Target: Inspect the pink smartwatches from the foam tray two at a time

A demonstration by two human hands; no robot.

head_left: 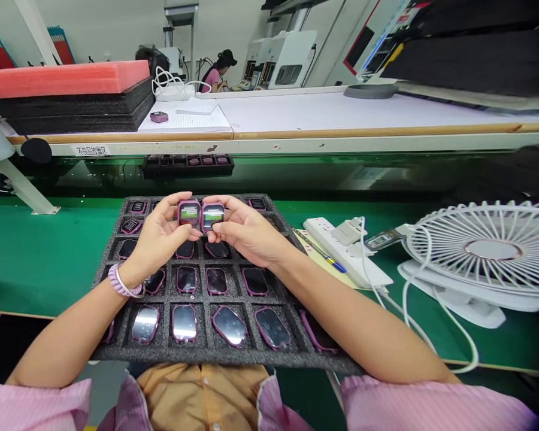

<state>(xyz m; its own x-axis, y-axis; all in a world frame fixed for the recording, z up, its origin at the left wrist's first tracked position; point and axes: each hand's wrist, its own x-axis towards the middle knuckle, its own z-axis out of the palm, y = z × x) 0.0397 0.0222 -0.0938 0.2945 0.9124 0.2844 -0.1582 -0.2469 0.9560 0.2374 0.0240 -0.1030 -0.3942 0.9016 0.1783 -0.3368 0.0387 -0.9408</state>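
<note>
As my left hand (159,232) is pinching a square purple-framed watch (189,214), my right hand (247,230) is holding its purple twin (212,216) alongside (each between nearly closed thumb and fingers).

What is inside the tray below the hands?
Purple-framed watches lie in the tray. The left hand and right hand cover parts of it; what lies there cannot be seen.

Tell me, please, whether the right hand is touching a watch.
Touching: the head view shows the right hand holding a watch, its thumb across the lower front.
</note>
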